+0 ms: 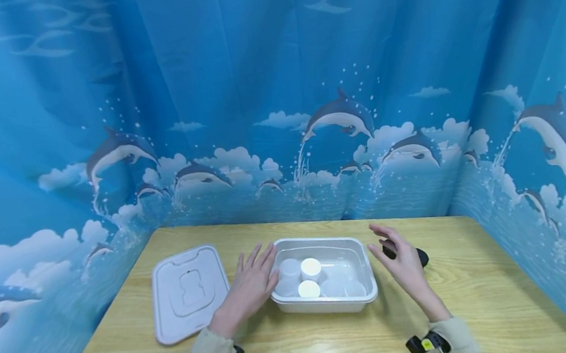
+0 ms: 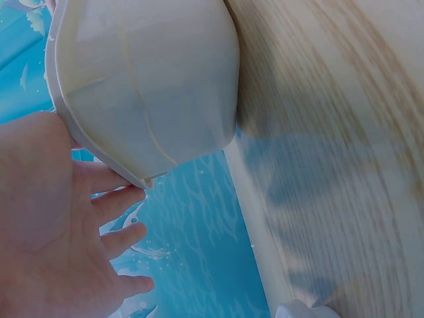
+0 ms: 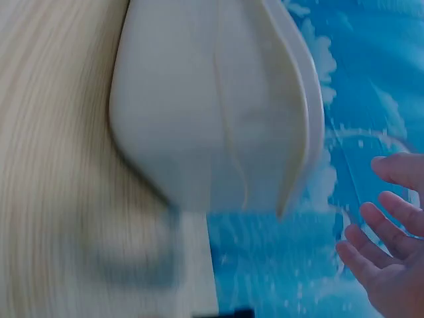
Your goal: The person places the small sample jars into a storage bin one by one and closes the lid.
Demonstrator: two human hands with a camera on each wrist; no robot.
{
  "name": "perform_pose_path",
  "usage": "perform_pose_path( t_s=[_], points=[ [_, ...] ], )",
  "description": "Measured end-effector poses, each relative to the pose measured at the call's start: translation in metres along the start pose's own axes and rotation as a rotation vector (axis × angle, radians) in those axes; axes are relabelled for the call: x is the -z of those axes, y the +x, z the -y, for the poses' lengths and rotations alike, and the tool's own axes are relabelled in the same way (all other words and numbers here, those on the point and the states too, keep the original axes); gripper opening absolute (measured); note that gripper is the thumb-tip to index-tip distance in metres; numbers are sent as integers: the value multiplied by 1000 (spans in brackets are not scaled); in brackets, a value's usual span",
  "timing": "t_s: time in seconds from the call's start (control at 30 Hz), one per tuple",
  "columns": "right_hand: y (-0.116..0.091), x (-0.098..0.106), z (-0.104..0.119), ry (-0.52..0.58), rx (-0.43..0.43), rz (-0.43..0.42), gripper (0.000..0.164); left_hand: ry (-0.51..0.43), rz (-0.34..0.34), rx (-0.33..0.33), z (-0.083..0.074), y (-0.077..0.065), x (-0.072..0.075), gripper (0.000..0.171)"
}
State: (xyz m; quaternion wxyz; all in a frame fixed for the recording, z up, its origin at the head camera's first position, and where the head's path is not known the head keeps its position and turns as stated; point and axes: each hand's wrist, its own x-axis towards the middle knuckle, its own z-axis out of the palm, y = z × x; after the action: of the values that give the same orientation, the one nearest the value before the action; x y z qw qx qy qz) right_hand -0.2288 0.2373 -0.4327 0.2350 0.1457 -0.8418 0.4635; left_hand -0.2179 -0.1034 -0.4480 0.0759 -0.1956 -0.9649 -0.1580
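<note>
From where I stand, a pale wooden tabletop point(image 1: 279, 350) with a soft yellow grain fills the foreground, and a glare of light sits on it near its front edge. Around it hangs a blue curtain point(image 1: 251, 60) printed with leaping dolphins, white clouds and rippling water, closing in the back and both sides. Take the middle of the tabletop as the dial's centre, with twelve at the back curtain: there sits a white, open, rectangular tub point(image 1: 321, 307) with rounded corners. Inside, toward its nine o'clock end, are a round white piece point(image 1: 310, 267) and, at that one's six o'clock, a second white piece point(image 1: 308, 289); paler round shapes show near them, and I cannot tell whether these are reflections. At the tub's nine o'clock lies a flat white lid point(image 1: 190, 292). Between lid and tub, the left hand point(image 1: 250, 285) has its fingers spread, some against the tub's rim. At three o'clock the right hand point(image 1: 403, 260) is spread too, apart from the tub, fingers slightly bent. Behind it is something black point(image 1: 423, 257), partly hidden. Both sleeves are beige.
</note>
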Motion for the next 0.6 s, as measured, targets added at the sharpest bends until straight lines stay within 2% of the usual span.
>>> perform_pose_path(
  t_s=[0.2, 0.37, 0.5, 0.6],
  points=[
    [-4, 21, -22, 24, -99, -78, 48, 6, -6, 0, 0, 0, 0, 58],
    [-7, 37, -43, -90, -198, -112, 53, 2, -3, -4, -1, 0, 0, 58],
    [-8, 47, -58, -155, -274, -100, 59, 0, -5, -6, -1, 0, 0, 58],
    [-11, 53, -67, -169, -353, -54, 64, -5, -7, -6, 0, -1, 0, 58]
  ],
)
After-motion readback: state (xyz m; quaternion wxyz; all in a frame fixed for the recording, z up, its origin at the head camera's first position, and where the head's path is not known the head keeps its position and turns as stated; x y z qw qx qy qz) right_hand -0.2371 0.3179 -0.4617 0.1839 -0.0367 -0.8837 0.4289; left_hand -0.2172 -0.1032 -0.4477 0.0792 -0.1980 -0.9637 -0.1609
